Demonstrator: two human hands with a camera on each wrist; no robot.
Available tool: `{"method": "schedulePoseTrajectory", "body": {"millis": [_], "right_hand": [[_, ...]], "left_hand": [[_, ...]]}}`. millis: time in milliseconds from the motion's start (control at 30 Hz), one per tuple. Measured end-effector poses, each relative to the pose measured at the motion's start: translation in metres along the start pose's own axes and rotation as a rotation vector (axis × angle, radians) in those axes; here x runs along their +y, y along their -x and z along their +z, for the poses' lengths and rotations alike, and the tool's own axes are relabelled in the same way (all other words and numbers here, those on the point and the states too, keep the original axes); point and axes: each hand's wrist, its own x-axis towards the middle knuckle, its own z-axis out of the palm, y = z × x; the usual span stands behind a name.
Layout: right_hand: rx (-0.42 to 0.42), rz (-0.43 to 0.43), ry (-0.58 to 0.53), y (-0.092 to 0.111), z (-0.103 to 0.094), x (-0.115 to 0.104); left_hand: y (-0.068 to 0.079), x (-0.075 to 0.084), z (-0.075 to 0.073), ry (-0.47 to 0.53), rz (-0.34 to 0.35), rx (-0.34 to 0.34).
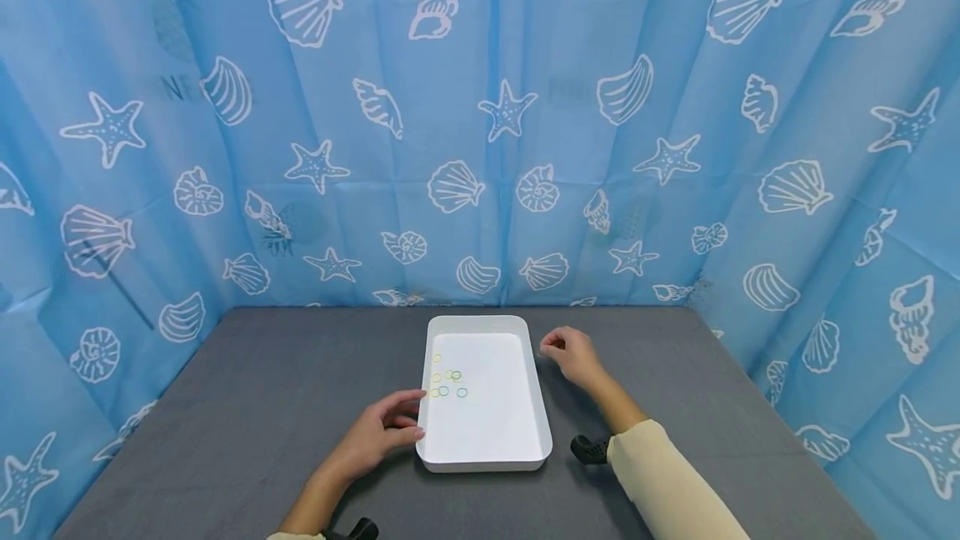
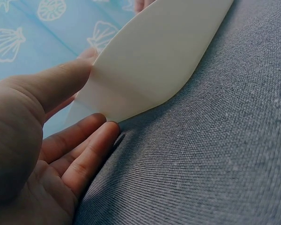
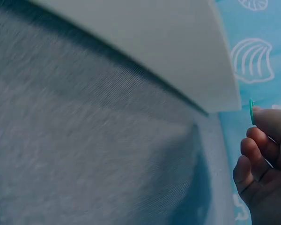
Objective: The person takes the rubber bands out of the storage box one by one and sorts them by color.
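Note:
A white rectangular tray [image 1: 495, 440] stands on the grey cloth. Small thin rings, several of them yellow [image 1: 437, 378] and a few green [image 1: 462, 393], lie flat along its left half. My left hand [image 1: 381, 432] touches the tray's left side, thumb and fingertips against the outer wall; the left wrist view shows the wall [image 2: 145, 61] close up. Just beyond the tray's right rim, my right hand [image 1: 573, 354] is raised. In the right wrist view it pinches a small green ring [image 3: 251, 111], seen edge-on, by the thumb tip.
Grey cloth [image 1: 300, 373] covers the table around the tray. A blue curtain [image 1: 495, 232] with white shell and starfish prints hangs behind and at both sides. Black straps [image 1: 590, 449] show at the wrists below light sleeves [image 1: 667, 473].

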Motion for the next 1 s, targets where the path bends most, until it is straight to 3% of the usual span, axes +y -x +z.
{"method": "schedulePoseTrajectory", "body": {"millis": [567, 1000], "right_hand": [[0.053, 0.134, 0.060, 0.005, 0.004, 0.027], [0.069, 0.165, 0.112, -0.003, 0.007, 0.032]], "left_hand": [[0.002, 0.005, 0.000, -0.013, 0.005, 0.004], [0.001, 0.002, 0.000, 0.002, 0.004, 0.005]]}}
